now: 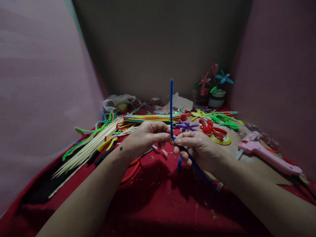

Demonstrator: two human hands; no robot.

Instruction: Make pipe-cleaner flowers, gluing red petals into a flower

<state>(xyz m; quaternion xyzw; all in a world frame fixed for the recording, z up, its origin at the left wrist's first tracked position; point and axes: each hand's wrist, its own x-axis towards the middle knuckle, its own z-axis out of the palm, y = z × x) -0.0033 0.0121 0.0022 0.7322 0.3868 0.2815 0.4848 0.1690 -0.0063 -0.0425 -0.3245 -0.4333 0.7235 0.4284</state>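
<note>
A dark blue pipe cleaner is held in front of me, one end pointing straight up and the rest running down to the right beneath my right hand. My right hand is closed, with thumb and fingers pinching it at the bend. My left hand is closed too, its fingertips meeting the blue pipe cleaner at that same bend. Just below my right fingers hangs a short twisted blue piece; whether it joins the held one I cannot tell. Behind my hands lies a purple pipe-cleaner flower.
Wooden sticks and pliers lie left on the red cloth, near orange-red handles. Coloured pipe cleaners sit behind. At right are a red pipe-cleaner piece, a yellow spool and a pink glue gun. Potted flowers stand behind.
</note>
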